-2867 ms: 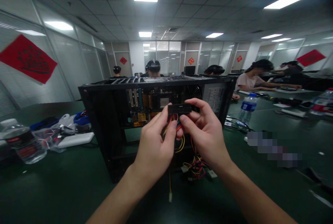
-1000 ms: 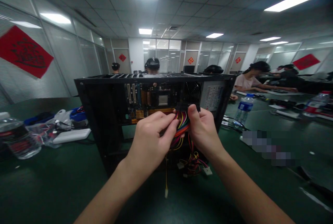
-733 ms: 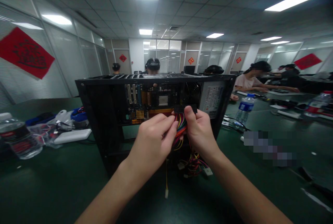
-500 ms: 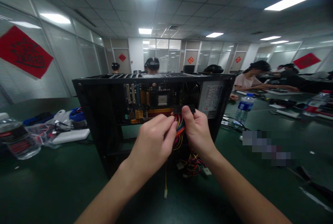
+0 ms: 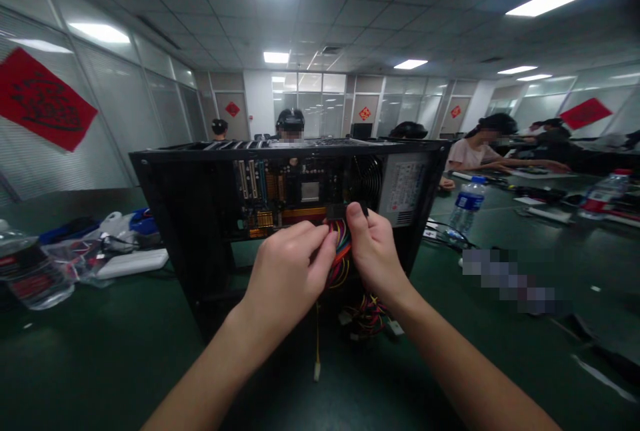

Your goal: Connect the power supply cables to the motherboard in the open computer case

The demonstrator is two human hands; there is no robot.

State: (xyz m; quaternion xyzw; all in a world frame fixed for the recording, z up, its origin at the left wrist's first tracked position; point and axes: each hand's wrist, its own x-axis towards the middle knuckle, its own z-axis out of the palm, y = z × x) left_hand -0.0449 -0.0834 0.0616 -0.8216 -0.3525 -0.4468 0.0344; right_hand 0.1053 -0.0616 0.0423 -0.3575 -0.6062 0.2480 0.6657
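Observation:
Both my hands meet in front of an open black computer case lying on its side edge. My right hand is closed on a wide black power connector, its thumb pressed against the front. Just left of it, my left hand pinches the multicoloured power cable below the connector. Behind them, inside the case, sit the motherboard, a round fan and the power supply. More wires with white plugs hang below my right hand, and a thin yellow lead dangles below my left.
A large bottle, plastic bags and a white box-like item lie on the left of the green table. To the right stand a blue-capped bottle and a red-capped bottle. Other people sit across the tables.
The view has shifted slightly, moving the case a little left in the picture. My hands keep their hold, and the connector is slightly farther left between them.

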